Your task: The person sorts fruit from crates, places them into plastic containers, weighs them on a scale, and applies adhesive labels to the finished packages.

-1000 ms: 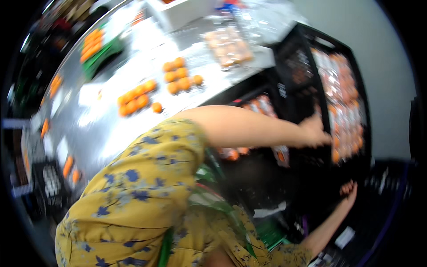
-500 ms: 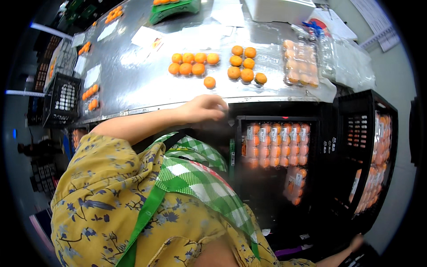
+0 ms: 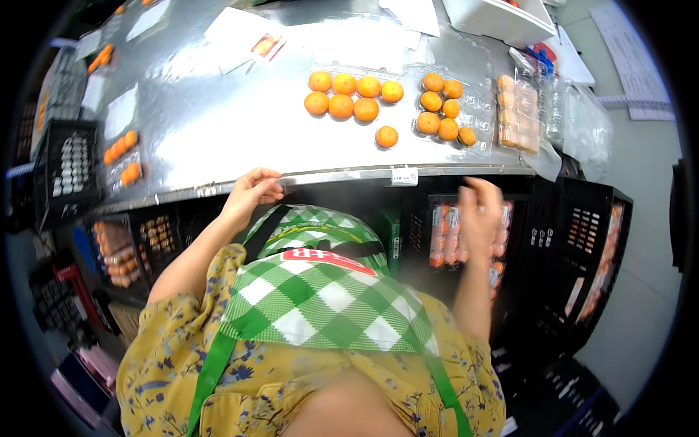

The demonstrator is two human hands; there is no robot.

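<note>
My left hand [image 3: 256,189] is at the table's front edge, fingers loosely bent and apart, with nothing visible in them. Over a black crate, my right hand [image 3: 480,211] is raised and blurred by motion; its grip is unclear. The crate holds clear boxes of oranges [image 3: 445,233], partly hidden by that hand. On the steel table [image 3: 218,138], an opened clear box holds two rows of oranges [image 3: 342,105]. A single orange [image 3: 386,137] sits in front of it. To the right, another opened clear box [image 3: 477,109] holds several oranges, beside a closed filled box [image 3: 518,113].
A white foam box [image 3: 495,22] and a stack of clear empty boxes [image 3: 582,127] are at the back right. Black crates [image 3: 590,240] stand at the right. More oranges [image 3: 120,148] lie at the table's left, near a black crate [image 3: 69,171]. A small label [image 3: 404,176] hangs on the table edge.
My left hand has moved left along the table edge. My right hand has come up from the lower right to above the crate. My body and view have turned and shifted.
</note>
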